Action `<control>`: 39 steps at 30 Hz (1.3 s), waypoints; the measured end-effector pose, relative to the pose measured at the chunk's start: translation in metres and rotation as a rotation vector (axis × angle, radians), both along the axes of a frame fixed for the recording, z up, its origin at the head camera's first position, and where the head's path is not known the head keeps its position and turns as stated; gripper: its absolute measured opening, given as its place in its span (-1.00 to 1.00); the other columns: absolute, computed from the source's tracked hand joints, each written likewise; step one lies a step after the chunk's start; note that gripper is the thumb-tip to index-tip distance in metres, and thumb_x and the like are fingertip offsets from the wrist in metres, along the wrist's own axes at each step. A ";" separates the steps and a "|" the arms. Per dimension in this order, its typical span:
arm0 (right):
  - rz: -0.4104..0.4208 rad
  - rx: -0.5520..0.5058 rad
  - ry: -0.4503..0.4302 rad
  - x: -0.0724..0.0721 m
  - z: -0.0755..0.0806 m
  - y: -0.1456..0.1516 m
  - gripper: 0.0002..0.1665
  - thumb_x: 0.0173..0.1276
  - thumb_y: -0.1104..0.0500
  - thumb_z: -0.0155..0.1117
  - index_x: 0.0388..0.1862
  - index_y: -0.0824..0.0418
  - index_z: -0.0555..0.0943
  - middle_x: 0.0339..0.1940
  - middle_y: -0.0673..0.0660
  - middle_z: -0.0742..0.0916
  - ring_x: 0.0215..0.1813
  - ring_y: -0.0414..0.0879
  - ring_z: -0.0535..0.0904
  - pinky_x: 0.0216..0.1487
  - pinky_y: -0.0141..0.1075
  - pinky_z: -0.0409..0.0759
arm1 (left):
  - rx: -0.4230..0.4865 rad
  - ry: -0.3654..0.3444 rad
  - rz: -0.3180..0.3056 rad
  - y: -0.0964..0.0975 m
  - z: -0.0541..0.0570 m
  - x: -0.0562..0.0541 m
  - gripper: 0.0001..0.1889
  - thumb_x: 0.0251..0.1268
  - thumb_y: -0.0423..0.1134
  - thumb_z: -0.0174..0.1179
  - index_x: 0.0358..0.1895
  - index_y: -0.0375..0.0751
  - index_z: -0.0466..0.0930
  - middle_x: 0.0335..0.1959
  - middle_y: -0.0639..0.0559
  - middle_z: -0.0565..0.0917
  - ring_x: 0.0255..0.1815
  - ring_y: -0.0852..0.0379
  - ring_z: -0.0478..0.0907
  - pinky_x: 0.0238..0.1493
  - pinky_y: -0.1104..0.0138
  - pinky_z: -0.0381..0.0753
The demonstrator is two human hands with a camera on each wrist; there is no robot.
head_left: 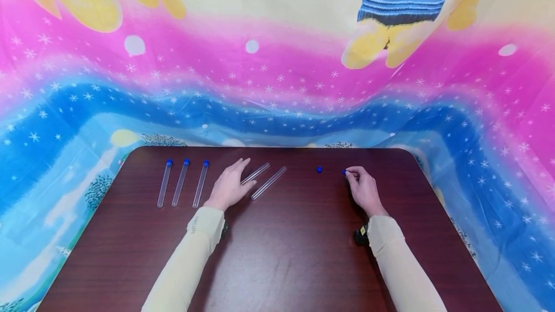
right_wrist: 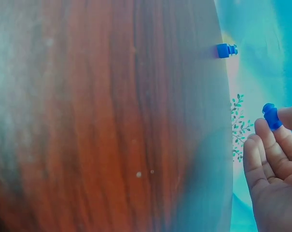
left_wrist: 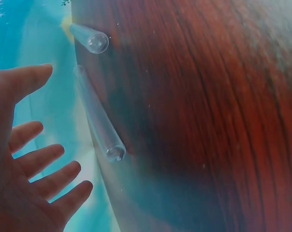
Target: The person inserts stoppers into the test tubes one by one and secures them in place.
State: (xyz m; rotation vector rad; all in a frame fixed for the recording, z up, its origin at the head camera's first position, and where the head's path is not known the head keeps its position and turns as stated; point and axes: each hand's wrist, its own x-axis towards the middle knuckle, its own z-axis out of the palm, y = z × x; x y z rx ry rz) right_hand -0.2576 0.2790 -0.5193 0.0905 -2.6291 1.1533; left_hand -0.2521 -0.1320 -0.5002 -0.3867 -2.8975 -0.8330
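Right hand (head_left: 363, 190) pinches a blue cap (right_wrist: 271, 116) towards the worktop's (head_left: 286, 259) far right corner, fingertips presumably suiting its smallness; left hand (head_left: 230, 186), fingers spread, beside two uncapped tubes (head_left: 269, 184) near the far edge.

We hold both forearms stretched forward in cream sleeves, the left forearm (head_left: 179, 268) well apart from the right forearm (head_left: 407, 268), and both slant inward toward the hands. Our left hand (head_left: 227, 187) is spread, its fingers slightly parted and its thumb well away from them. Our right hand (head_left: 364, 189) makes a pinch with thumb and fingertip, its other fingers gently bent, as the right wrist view shows.
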 end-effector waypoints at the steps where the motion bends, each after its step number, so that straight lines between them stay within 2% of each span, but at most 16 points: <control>1: -0.004 -0.004 0.002 0.000 0.001 0.000 -0.72 0.62 0.18 0.11 0.11 0.35 0.60 -0.07 0.28 0.74 -0.06 0.12 0.63 -0.04 -0.05 0.54 | 0.003 -0.005 -0.003 0.001 0.000 -0.001 -0.22 0.33 0.01 0.36 0.55 -0.15 0.30 0.51 -0.25 0.31 0.46 -0.26 0.29 0.36 -0.09 0.32; 9: 0.002 -0.031 -0.044 0.006 0.005 0.002 -0.69 0.61 0.14 0.13 0.15 0.31 0.60 -0.07 0.25 0.71 -0.09 0.08 0.60 -0.06 -0.06 0.54 | -0.014 -0.021 -0.003 0.008 -0.002 -0.005 -0.26 0.33 -0.02 0.36 0.50 -0.22 0.36 0.43 -0.26 0.42 0.42 -0.24 0.35 0.38 -0.05 0.30; 13: -0.004 -0.045 -0.029 0.009 0.007 0.003 -0.69 0.61 0.12 0.14 0.14 0.28 0.62 -0.07 0.22 0.71 -0.10 0.04 0.59 -0.08 -0.12 0.53 | -0.024 -0.021 0.000 0.011 -0.003 -0.009 -0.30 0.34 -0.05 0.36 0.48 -0.22 0.39 0.38 -0.24 0.47 0.38 -0.24 0.37 0.35 -0.05 0.34; 22: -0.014 -0.057 -0.034 0.020 0.006 0.005 -0.68 0.60 0.06 0.17 0.13 0.23 0.64 -0.12 0.17 0.71 -0.16 -0.02 0.56 -0.16 -0.26 0.52 | -0.081 -0.030 0.057 0.015 -0.006 -0.011 -0.46 0.34 -0.21 0.36 0.38 -0.20 0.53 0.19 -0.23 0.54 0.19 -0.21 0.47 0.19 -0.05 0.50; 27: -0.019 -0.064 -0.024 0.023 0.007 0.006 -0.68 0.60 0.06 0.17 0.13 0.21 0.65 -0.12 0.15 0.72 -0.16 -0.03 0.57 -0.18 -0.29 0.52 | -0.090 -0.014 0.063 0.013 -0.007 -0.009 -0.52 0.32 -0.29 0.35 0.30 -0.25 0.58 0.11 -0.24 0.57 0.13 -0.23 0.52 0.14 -0.06 0.53; 39: -0.023 -0.067 -0.012 0.025 0.011 0.003 -0.69 0.59 0.05 0.19 0.10 0.21 0.67 -0.14 0.14 0.73 -0.18 -0.04 0.56 -0.21 -0.31 0.51 | -0.081 -0.052 0.111 0.011 -0.012 -0.010 -0.72 0.30 -0.28 0.38 0.06 -0.20 0.72 -0.14 -0.11 0.61 -0.12 -0.13 0.59 -0.06 -0.03 0.62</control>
